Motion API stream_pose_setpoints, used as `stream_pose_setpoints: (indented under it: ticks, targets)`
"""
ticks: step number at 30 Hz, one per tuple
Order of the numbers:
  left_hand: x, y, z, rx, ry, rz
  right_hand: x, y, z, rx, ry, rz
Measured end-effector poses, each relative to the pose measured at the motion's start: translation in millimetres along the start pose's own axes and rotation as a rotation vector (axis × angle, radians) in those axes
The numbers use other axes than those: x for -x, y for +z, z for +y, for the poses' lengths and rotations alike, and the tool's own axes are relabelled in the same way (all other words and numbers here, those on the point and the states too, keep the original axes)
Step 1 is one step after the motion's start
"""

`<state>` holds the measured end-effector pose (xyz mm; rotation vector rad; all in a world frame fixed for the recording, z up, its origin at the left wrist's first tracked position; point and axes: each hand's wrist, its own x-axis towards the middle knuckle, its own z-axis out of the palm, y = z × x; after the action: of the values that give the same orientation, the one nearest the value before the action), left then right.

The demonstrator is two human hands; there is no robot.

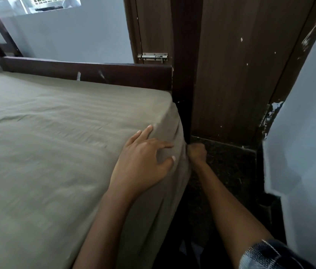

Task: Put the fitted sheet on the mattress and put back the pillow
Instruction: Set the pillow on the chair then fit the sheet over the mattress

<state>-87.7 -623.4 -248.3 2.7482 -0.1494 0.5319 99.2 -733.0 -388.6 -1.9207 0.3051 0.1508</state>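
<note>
While the fitted sheet (46, 142) lies smooth over the mattress, filling the left and middle of the frame, the left hand (143, 164) rests flat on it near the corner with fingers spread, holding nothing. Just to its right, the right hand (197, 152) is curled into a fist, gripping the sheet's edge down at the side of the bed. A brown door (240, 65) stands at the upper right.

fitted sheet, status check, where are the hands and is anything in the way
Left hand flat on fitted sheet at the corner. Right hand fisted on its side edge. Bed post tight beside. No pillow visible.
</note>
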Motion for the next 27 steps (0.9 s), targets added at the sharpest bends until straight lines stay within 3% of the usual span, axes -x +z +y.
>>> stream_pose_setpoints:
  ticks: [3, 6, 8, 10, 12, 14, 17, 19, 23, 27]
  targets:
    - [-0.9, -3.6, 2.4, 0.048, -0.009, 0.003, -10.8, -18.6, 35.8, 0.014, 0.196, 0.005]
    - [-1.3, -3.6, 2.4, 0.072, -0.021, 0.000, -11.0, -25.0, 43.8, -0.011, 0.235, -0.026]
    - [-2.6, -2.8, 2.2, 0.092, -0.030, -0.007, -8.2, -26.0, 33.6, 0.235, 0.091, 0.049]
    - [-3.3, -1.3, 1.2, 0.081, -0.028, -0.009, -3.5, -24.3, 14.0, 0.379, -0.196, 0.176]
    - [-3.5, 0.2, 0.6, 0.071, -0.031, 0.001, 0.9, -14.5, -3.5, 0.334, -0.417, 0.179]
    - [-3.8, 0.9, 0.6, 0.069, -0.034, 0.005, 4.7, -1.5, -9.8, 0.317, -0.468, 0.078]
    - [-2.9, 0.5, 1.5, 0.068, -0.042, -0.007, 7.3, 9.3, -7.0, 0.335, -0.447, -0.017]
    - [-3.0, 0.7, 1.5, 0.066, -0.036, -0.001, 6.9, 10.0, -7.7, 0.325, -0.405, 0.028]
    - [-2.0, -0.5, 3.7, 0.059, -0.027, 0.007, 7.4, 12.8, 2.4, 0.575, -0.207, 0.048]
    - [-0.9, -2.9, 6.6, 0.041, -0.027, 0.000, 10.3, 11.3, 6.5, 0.559, -0.116, 0.029]
